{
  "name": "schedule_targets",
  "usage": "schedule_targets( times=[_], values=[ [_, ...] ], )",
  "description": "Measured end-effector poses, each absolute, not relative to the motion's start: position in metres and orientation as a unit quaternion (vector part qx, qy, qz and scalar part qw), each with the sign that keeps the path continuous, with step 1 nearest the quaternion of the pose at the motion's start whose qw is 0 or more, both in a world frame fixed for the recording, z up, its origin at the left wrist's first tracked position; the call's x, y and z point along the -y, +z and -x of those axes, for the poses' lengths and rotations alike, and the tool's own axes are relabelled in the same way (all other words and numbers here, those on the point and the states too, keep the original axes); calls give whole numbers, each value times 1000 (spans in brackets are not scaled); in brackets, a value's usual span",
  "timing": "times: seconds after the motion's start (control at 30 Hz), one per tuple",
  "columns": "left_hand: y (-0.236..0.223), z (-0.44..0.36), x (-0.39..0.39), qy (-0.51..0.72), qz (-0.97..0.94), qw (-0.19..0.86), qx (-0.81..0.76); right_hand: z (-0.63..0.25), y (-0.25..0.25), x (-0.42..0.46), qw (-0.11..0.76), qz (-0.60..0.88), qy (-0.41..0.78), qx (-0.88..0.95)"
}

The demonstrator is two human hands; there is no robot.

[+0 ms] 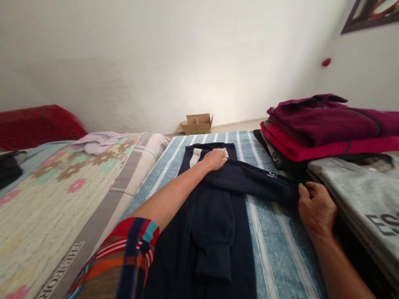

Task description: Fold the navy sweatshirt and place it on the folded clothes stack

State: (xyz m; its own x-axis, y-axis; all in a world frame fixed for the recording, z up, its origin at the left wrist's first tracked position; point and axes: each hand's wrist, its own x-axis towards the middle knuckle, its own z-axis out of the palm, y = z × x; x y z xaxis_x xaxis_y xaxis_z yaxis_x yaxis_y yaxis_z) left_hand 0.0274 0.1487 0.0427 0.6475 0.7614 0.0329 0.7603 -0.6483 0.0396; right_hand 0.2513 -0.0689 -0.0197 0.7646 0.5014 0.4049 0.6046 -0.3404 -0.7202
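A navy long-sleeved top (243,241) lies on the blue striped bedding in front of me. It has white patches near its upper end and small white lettering on one sleeve. That sleeve stretches out to the right, while the other is laid lengthwise down the body with its ribbed cuff toward me. With closed fingers, my left hand (215,160) grips the cloth at the shoulder end of the outstretched sleeve. My right hand (318,207) pinches the cuff end of the same sleeve, close to the stacked clothes. The lower part of the top is partly hidden by my left arm.
On the right are a stack of maroon and pink clothes (330,124) and a pile of grey shirts (358,195). A flowered quilt (77,207) covers the left side, with a pale lilac cloth (98,142) on it. An open cardboard box (196,124) stands by the wall.
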Motion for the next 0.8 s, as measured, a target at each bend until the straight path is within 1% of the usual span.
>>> schedule_targets(
  times=[0.13,0.27,0.37,0.43,0.57,0.63,0.67,0.73,0.8],
  values=[
    [25,-7,-139,-4,-882,19,-471,-252,-23,69,457,819,-59,343],
    [5,-2,-135,-37,-846,85,-526,-252,-23,70,470,806,-70,353],
    [-2,-2,-136,-40,-829,120,-544,-253,-25,71,456,814,-86,349],
    [-3,-2,-136,-38,-827,123,-548,-254,-28,71,419,834,-74,351],
    [-3,-1,-133,-42,-823,125,-552,-254,-31,76,291,880,-19,374],
    [-3,-1,-132,-39,-824,126,-552,-248,-25,79,259,878,-50,400],
    [-4,-1,-132,-36,-824,126,-551,-242,-20,79,260,865,-83,421],
    [-5,0,-131,-31,-823,128,-553,-224,-8,76,292,814,-153,479],
    [-5,0,-132,-26,-821,132,-554,-197,1,66,338,745,-171,548]
  ],
)
